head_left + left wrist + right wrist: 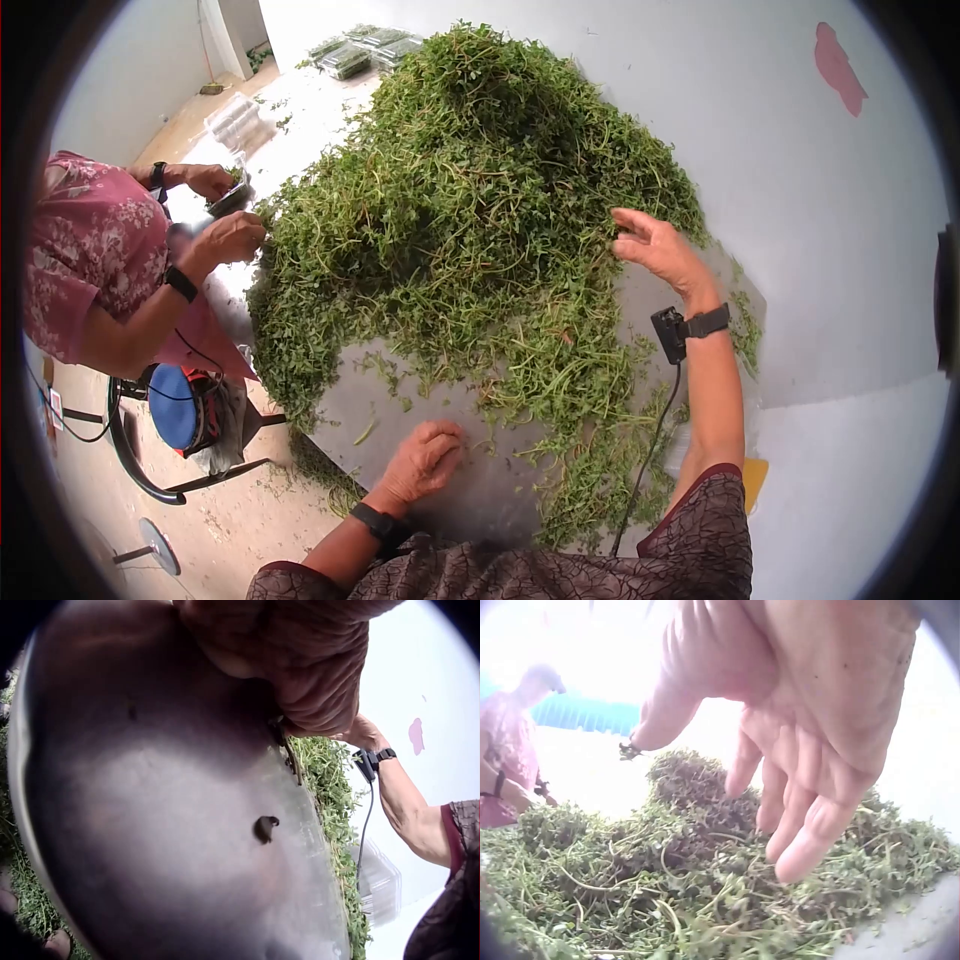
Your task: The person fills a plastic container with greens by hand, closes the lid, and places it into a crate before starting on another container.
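Observation:
A large heap of green leafy stems [480, 180] covers much of a grey table [390, 440]. My right hand [660, 250] is over the heap's right edge; in the right wrist view that hand [802, 727] has its fingers extended and spread from the thumb, with a small leaf bit at the thumb tip. My left hand [425, 460] is low over the bare tabletop near the front edge, fingers curled. In the left wrist view the left hand [300, 660] shows only in part, its fingertips hidden, above the table surface [187, 825].
Across the left side, a person in a pink flowered top [100, 250] holds a small container [230, 198] beside the heap. Clear plastic boxes [365, 52] stand at the back left. A stool with a blue round item [180, 405] is at the left, and a yellow object [755, 482] lies by my right elbow.

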